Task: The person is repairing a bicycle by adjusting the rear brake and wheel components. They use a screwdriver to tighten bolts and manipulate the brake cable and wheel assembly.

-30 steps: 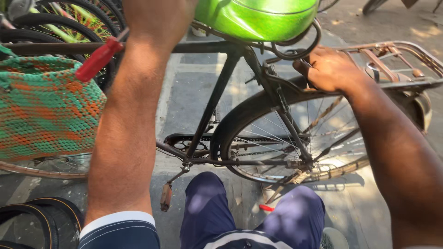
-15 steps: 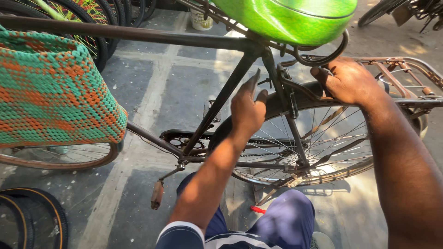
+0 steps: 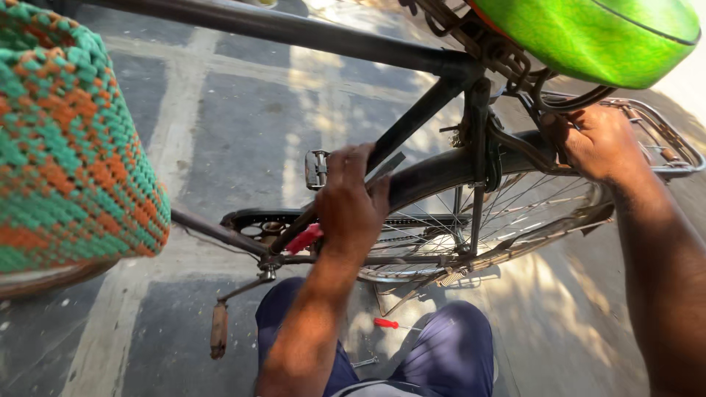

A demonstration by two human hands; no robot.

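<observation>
A black bicycle (image 3: 294, 31) stands in front of me, its green saddle (image 3: 588, 37) at the top right. My left hand (image 3: 351, 202) is closed around a red-handled tool (image 3: 303, 240). The tool's metal end pokes out above my fingers, beside the seat tube (image 3: 412, 121) and the rear mudguard (image 3: 441, 170). My right hand (image 3: 597, 141) grips the metal parts just under the saddle, where the rear carrier rack (image 3: 665, 151) meets the frame. Below them are the rear wheel (image 3: 515, 213) and the chain guard (image 3: 254, 223). My knees in blue trousers (image 3: 456, 345) are at the bottom.
A green and orange woven bag (image 3: 70, 154) hangs at the left, close to the frame. A small red-handled screwdriver (image 3: 384, 323) lies on the paved ground between my knees. One pedal (image 3: 218, 331) hangs low at the left and another pedal (image 3: 316, 169) sticks out behind my left hand.
My left hand has come down from the top tube to the seat tube with the red-handled tool. My right hand stays under the saddle. The view has moved closer and lower.
</observation>
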